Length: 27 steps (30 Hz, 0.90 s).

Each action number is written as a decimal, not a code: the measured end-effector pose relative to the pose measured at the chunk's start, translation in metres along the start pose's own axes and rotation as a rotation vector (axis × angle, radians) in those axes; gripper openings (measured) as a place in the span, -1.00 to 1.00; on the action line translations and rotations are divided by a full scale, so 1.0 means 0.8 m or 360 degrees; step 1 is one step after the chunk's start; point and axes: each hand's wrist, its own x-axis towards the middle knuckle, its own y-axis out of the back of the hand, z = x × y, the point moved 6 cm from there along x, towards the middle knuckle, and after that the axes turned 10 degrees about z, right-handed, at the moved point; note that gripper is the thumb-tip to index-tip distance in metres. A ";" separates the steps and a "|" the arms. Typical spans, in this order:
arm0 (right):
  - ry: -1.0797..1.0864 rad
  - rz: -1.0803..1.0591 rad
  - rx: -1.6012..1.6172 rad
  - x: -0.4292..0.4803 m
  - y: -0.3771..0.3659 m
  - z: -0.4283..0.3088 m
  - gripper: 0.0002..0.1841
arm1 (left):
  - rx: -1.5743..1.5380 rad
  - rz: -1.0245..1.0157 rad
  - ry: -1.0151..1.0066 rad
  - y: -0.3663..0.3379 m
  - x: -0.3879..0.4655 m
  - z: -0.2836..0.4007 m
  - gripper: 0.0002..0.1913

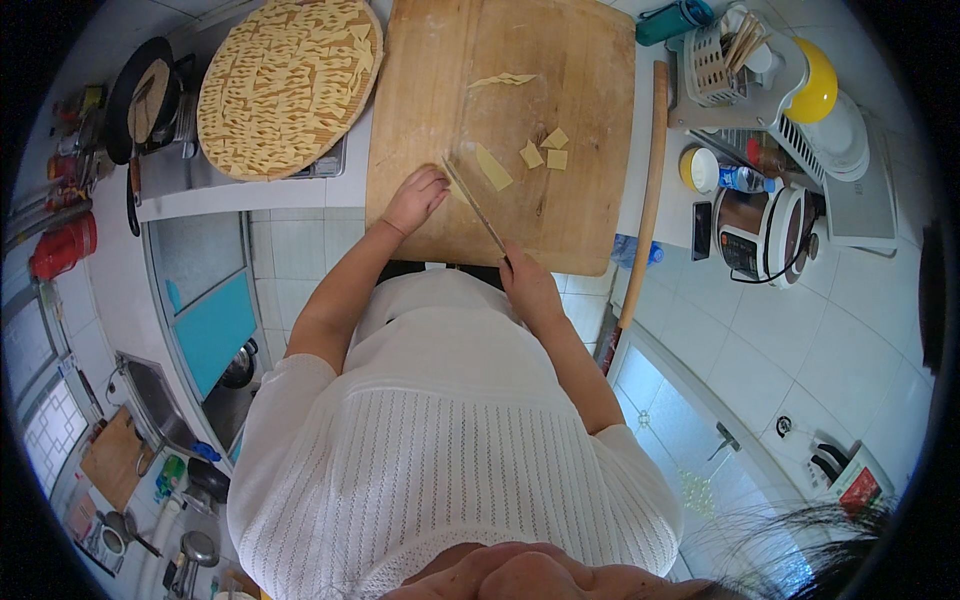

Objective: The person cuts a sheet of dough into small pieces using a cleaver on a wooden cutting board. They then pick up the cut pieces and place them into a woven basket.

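My right hand (529, 289) grips the handle of a kitchen knife (477, 208), its blade pointing up and left across the wooden board (570, 225). My left hand (417, 196) rests on the board left of the blade, fingers bent, at a piece of yellow dough (457, 190) that they partly cover. Right of the blade lies a flat dough strip with a pointed end (492, 168). Several small dough squares (556, 159) lie farther right. A thin twisted dough strip (502, 79) is near the board's far side.
At the left, a round tray (375, 82) is covered with shaped dough pieces (285, 82). A long wooden rolling pin (649, 187) lies along the board's right side, jutting past the counter edge. Farther right stand a rice cooker (765, 232), a water bottle (744, 179) and a dish rack (750, 116).
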 end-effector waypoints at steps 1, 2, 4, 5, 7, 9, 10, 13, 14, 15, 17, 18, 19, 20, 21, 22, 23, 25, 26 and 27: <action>0.0001 0.0002 -0.0005 0.000 0.000 0.000 -0.66 | -0.0003 -0.0018 0.0024 -0.001 0.000 -0.001 -0.79; 0.0002 0.0003 -0.0009 0.000 0.000 0.000 -0.66 | -0.0008 -0.0030 0.0043 -0.002 -0.001 -0.002 -0.80; -0.0003 -0.0012 -0.0013 0.000 -0.001 0.000 -0.65 | -0.0004 -0.0033 0.0065 -0.003 -0.002 -0.003 -0.80; -0.0010 -0.0029 -0.0013 0.000 -0.002 0.001 -0.65 | 0.0003 -0.0024 0.0067 -0.004 -0.002 -0.003 -0.80; -0.0006 -0.0042 -0.0017 0.001 -0.003 0.002 -0.64 | 0.0002 -0.0019 0.0072 -0.005 -0.003 -0.003 -0.80; 0.0012 -0.0038 -0.0024 0.001 -0.004 0.001 -0.64 | -0.0020 -0.0024 0.0071 -0.005 -0.003 -0.004 -0.79; 0.0037 -0.0017 -0.0025 0.002 -0.003 0.000 -0.64 | -0.0018 -0.0033 0.0076 -0.005 -0.003 -0.004 -0.79; 0.0054 -0.0015 -0.0041 0.003 -0.001 -0.004 -0.66 | -0.0013 -0.0030 0.0056 -0.005 -0.002 -0.003 -0.79; 0.0025 -0.0051 -0.0054 0.003 -0.002 -0.004 -0.68 | -0.0008 -0.0021 0.0036 -0.004 -0.002 -0.003 -0.79; 0.0008 -0.0077 -0.0061 0.004 -0.002 -0.005 -0.69 | -0.0002 -0.0012 0.0017 -0.004 -0.002 -0.002 -0.79; -0.0004 -0.0114 -0.0132 0.005 -0.004 -0.007 -0.71 | 0.0029 0.0009 0.0000 -0.004 -0.002 -0.001 -0.78; -0.0005 -0.0128 -0.0164 0.006 -0.005 -0.007 -0.72 | 0.0039 0.0026 -0.0016 -0.004 -0.002 0.000 -0.78; 0.0004 -0.0155 -0.0198 0.008 -0.006 -0.006 -0.72 | 0.0049 0.0023 0.0001 -0.005 -0.002 -0.001 -0.78; 0.0012 -0.0183 -0.0232 0.010 -0.008 -0.006 -0.73 | 0.0054 0.0027 0.0009 -0.005 -0.002 -0.001 -0.78; 0.0020 -0.0210 -0.0267 0.010 -0.010 -0.004 -0.73 | 0.0054 0.0039 0.0009 -0.005 -0.003 -0.001 -0.78; 0.0029 -0.0207 -0.0280 0.011 -0.011 -0.003 -0.73 | 0.0071 0.0025 0.0012 -0.005 -0.003 -0.002 -0.78; 0.0040 -0.0205 -0.0294 0.012 -0.011 -0.003 -0.73 | 0.0084 0.0021 0.0007 -0.005 -0.003 -0.002 -0.78; 0.0025 -0.0205 -0.0281 0.012 -0.012 0.000 -0.74 | 0.0095 0.0023 0.0006 -0.005 -0.003 -0.001 -0.78; 0.0000 -0.0207 -0.0254 0.011 -0.012 0.001 -0.76 | 0.0093 0.0030 0.0010 -0.004 -0.002 -0.002 -0.78; -0.0024 -0.0210 -0.0226 0.010 -0.012 0.002 -0.77 | 0.0092 0.0037 0.0014 -0.003 -0.002 -0.002 -0.78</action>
